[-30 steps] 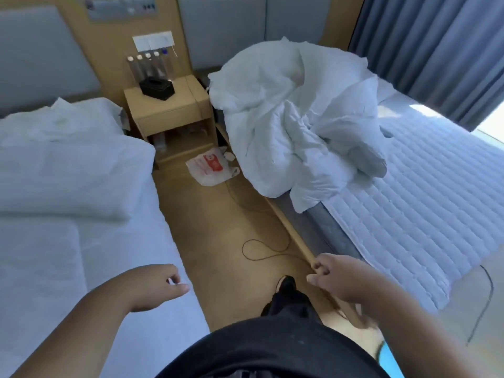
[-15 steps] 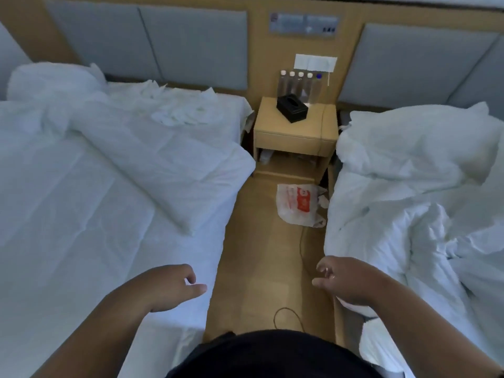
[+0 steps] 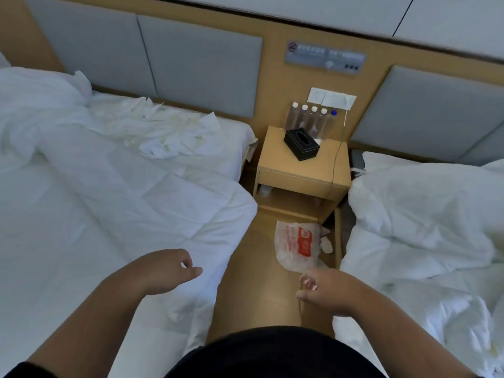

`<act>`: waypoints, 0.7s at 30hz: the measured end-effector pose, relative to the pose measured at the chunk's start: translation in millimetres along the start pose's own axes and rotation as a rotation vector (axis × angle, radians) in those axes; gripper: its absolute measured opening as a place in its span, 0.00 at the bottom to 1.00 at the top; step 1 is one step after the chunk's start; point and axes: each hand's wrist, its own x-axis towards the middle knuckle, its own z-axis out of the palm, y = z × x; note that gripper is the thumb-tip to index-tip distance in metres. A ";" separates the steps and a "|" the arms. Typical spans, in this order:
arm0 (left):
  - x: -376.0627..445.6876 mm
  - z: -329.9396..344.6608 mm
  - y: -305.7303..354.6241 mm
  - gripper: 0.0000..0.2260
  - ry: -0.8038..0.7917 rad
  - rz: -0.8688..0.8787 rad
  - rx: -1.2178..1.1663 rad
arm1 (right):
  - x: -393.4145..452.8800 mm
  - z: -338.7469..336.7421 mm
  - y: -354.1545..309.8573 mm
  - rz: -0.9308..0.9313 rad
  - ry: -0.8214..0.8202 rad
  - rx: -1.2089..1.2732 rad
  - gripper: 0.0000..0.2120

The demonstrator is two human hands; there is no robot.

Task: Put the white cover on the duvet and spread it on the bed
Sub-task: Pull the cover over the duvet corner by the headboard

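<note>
The left hand [image 3: 161, 271] hangs loosely curled, holding nothing, left of the nightstand [image 3: 302, 170]; the right hand [image 3: 324, 291] likewise, empty, below it; the duvet [image 3: 425, 214] lies bunched right of the nightstand; a crumpled white cover [image 3: 163, 132] lies left.
</note>
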 end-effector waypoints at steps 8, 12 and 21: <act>119.5 -56.2 31.5 0.17 -0.093 -0.040 -0.010 | 123.3 -109.6 -1.2 -0.066 -0.041 -0.076 0.20; 178.0 -94.4 59.5 0.20 -0.058 -0.172 -0.011 | 203.1 -185.8 -2.6 -0.152 -0.082 -0.131 0.24; 248.2 -171.0 99.4 0.21 0.004 -0.399 -0.227 | 329.7 -329.8 -68.2 -0.392 -0.110 -0.361 0.18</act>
